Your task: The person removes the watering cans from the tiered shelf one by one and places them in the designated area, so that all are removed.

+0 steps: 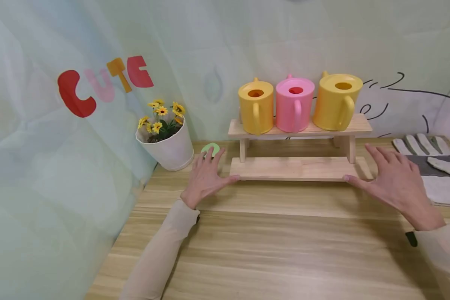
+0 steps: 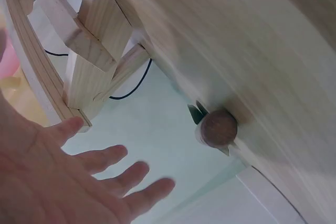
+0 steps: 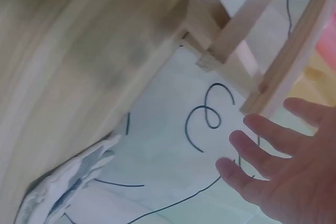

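Note:
A two-tier wooden stand (image 1: 296,168) holds a row of plastic cans on its upper board: a yellow can (image 1: 255,112), a pink can (image 1: 294,106) and a wider yellow can (image 1: 335,104). Each has a front handle and a round hole in its top. My left hand (image 1: 206,177) is spread at the stand's left end, thumb near the lower board's corner. At the opposite end, my right hand (image 1: 397,183) reaches in with fingers spread and its thumb by the lower board. Both wrist views show the fingers extended, holding nothing; whether the thumbs touch the wood I cannot tell.
A white flowerpot (image 1: 170,150) with yellow flowers stands left of the stand. A green round item (image 1: 211,148) shows behind my left fingers. Grey-white gloves (image 1: 435,162) lie at the right. A printed cloth (image 1: 195,50) hangs behind the wooden table (image 1: 277,250).

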`<state>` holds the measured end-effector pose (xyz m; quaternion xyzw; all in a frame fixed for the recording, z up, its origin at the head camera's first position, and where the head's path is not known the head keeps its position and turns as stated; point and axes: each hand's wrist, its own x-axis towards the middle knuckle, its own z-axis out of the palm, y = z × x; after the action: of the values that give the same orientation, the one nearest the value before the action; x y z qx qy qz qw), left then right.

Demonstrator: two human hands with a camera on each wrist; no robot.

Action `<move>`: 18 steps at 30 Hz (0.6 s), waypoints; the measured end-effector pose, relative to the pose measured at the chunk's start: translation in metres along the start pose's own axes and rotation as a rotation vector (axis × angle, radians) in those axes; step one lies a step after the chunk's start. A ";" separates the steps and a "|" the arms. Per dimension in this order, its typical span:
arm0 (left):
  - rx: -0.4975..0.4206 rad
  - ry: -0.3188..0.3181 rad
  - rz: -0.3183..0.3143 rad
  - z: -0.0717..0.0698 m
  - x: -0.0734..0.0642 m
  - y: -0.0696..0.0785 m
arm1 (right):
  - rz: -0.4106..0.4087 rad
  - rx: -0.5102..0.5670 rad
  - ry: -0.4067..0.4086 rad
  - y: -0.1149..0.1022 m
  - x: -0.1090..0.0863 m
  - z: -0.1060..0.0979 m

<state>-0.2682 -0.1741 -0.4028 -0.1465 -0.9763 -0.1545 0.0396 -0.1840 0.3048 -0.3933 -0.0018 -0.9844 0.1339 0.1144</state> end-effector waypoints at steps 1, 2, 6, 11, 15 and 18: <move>-0.004 -0.006 -0.004 0.000 0.001 0.001 | 0.006 0.011 0.006 -0.002 -0.001 -0.002; -0.008 -0.014 -0.008 0.000 0.001 0.002 | 0.010 0.027 0.013 -0.004 -0.001 -0.004; -0.077 -0.060 -0.030 -0.001 0.002 0.005 | 0.022 0.103 0.055 -0.012 -0.003 -0.012; -0.201 -0.122 -0.004 0.000 0.005 0.005 | 0.030 0.252 0.137 -0.028 -0.004 -0.023; -0.241 -0.124 0.046 0.007 0.011 0.001 | 0.037 0.385 0.219 -0.042 -0.001 -0.034; -0.322 -0.142 0.011 0.009 0.014 0.003 | 0.044 0.467 0.276 -0.049 0.004 -0.042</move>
<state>-0.2806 -0.1648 -0.4091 -0.1670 -0.9384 -0.2981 -0.0525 -0.1772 0.2685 -0.3396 -0.0147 -0.9017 0.3582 0.2418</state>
